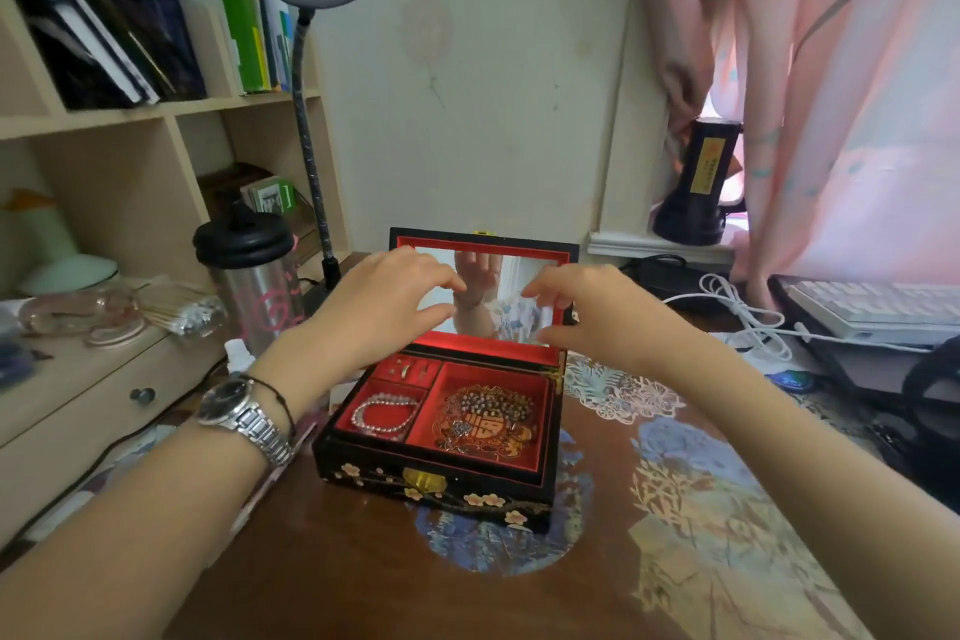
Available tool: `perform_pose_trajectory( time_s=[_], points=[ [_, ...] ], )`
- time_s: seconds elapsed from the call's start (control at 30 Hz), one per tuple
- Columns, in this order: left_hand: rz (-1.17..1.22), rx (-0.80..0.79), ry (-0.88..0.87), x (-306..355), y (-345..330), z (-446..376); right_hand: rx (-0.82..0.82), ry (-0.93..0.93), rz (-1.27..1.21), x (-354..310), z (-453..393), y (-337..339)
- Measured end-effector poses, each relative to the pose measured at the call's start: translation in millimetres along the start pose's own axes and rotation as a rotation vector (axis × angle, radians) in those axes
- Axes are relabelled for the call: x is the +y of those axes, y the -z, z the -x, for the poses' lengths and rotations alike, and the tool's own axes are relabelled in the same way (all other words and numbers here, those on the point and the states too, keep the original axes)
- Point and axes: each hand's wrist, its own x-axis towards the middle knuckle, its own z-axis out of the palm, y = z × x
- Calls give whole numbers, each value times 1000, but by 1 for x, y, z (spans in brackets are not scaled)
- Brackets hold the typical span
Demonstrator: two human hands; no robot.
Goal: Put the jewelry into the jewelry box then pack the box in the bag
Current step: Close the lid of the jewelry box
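Observation:
A black lacquered jewelry box [363, 468] with painted flowers stands open on the table, its red-lined lid [519, 248] upright with a mirror inside. A pearl bracelet [384, 413] lies in the front left compartment. Small rings [410, 372] sit in the back left slot, and a beaded piece [491, 405] rests on a gold ornament in the large right compartment. My left hand [384, 307] and my right hand [576, 309] hover in front of the mirror, fingers spread and curled, holding nothing. A watch is on my left wrist.
A steel tumbler [254, 286] with a black lid stands left of the box, beside a gooseneck lamp [311, 130]. Shelves and a drawer unit fill the left. White cables [748, 312], a keyboard [878, 309] and a dark bag-like object [930, 405] lie to the right.

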Motion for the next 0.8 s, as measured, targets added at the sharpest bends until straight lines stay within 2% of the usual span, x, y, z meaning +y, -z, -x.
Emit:
perform_pose_trajectory(
  time_s=[0.23,0.67,0.8],
  points=[
    [63,-16,18,-11,11,-57,147,-14,18,17,-35,26],
    [206,-89,59,-25,-24,-93,-32,-46,4,33,-70,12],
    [245,-88,63,-25,-21,-90,-37,-34,-24,32,-69,14]
  ],
)
